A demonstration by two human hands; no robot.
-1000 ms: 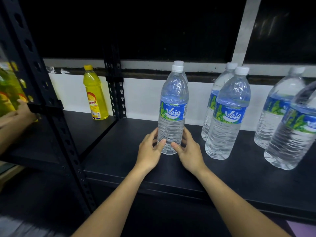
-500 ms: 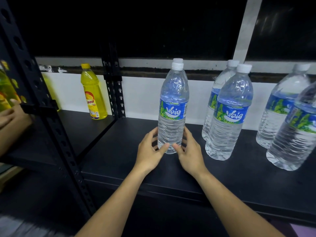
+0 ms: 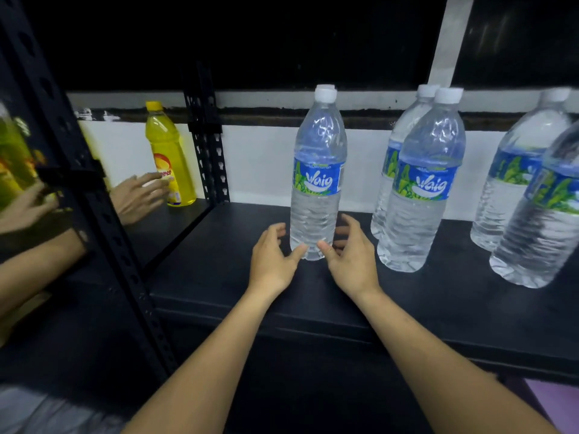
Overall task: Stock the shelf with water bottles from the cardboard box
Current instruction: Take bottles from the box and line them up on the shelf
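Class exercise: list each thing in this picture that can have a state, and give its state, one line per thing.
Front water bottle: upright on the shelf, capped, full.
Left hand: open, beside the bottle's base.
Right hand: open, on the base's other side.
Other water bottles: upright, capped, in rows to the right.
Yellow bottle: upright, capped, in the left bay.
Shelf: partly stocked.
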